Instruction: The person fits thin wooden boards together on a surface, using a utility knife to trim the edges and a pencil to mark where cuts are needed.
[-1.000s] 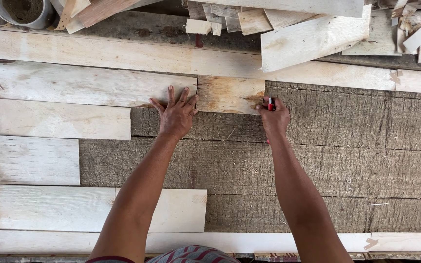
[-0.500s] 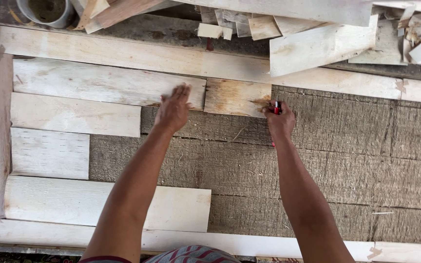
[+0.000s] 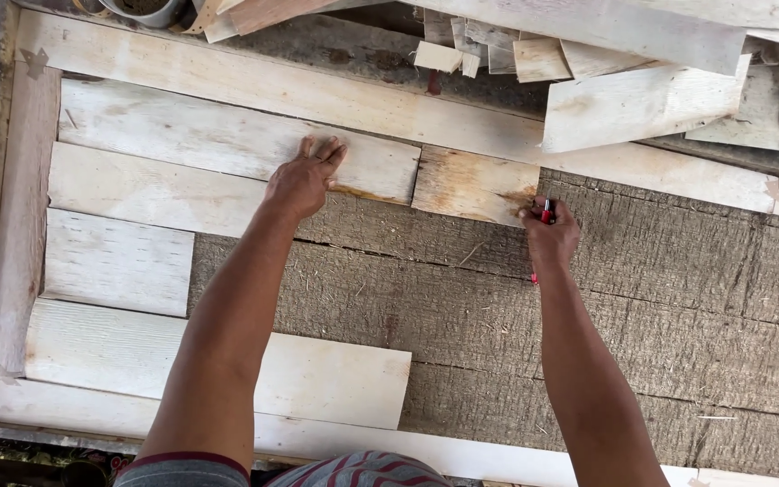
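Observation:
A short yellowish wood piece (image 3: 472, 185) lies in the top row of a wooden frame, butted against a longer pale board (image 3: 227, 140). My left hand (image 3: 306, 178) rests flat, fingers spread, on that pale board near its right end. My right hand (image 3: 549, 233) is closed around a red pen (image 3: 545, 215) held at the lower right corner of the short piece. Below both hands lies rough grey-brown backing wood (image 3: 588, 316).
Pale boards (image 3: 119, 261) fill the frame's left part in rows; another (image 3: 317, 379) lies near the bottom rail. The frame's top rail (image 3: 317, 86) runs across. Offcuts and planks (image 3: 642, 99) are piled behind it, with a grey bucket (image 3: 142, 9) at the top left.
My left hand has slid left, off the short piece onto the long pale board. The view has shifted right and closer. My right hand stays at the piece's right corner with the pen.

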